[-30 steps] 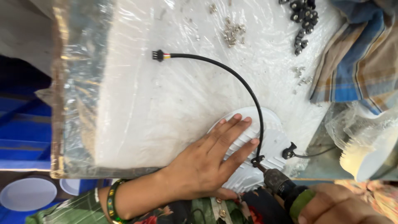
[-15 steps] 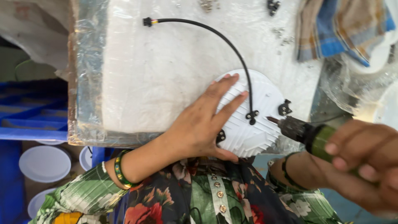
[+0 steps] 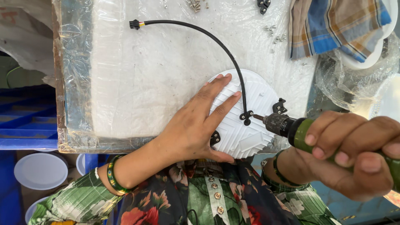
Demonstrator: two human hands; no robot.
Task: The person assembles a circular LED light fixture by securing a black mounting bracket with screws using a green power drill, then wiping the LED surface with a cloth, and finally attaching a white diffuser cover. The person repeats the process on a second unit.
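The left hand (image 3: 196,125) lies flat, grip released, fingers spread over the ribbed white round housing (image 3: 243,114), pressing it onto the plastic-covered counter (image 3: 137,79). The right hand (image 3: 354,152) is clenched around a green electric screwdriver (image 3: 300,129), whose bit meets a small black cable clamp (image 3: 246,116) on the housing, just beyond the left fingertips. From that clamp a black cable (image 3: 216,41) arcs away over the counter to a small black connector (image 3: 134,24). A second black bracket (image 3: 279,107) sits on the housing's rim just above the screwdriver's chuck. Loose screws (image 3: 193,5) and a checked cloth (image 3: 333,27) lie well beyond both hands.
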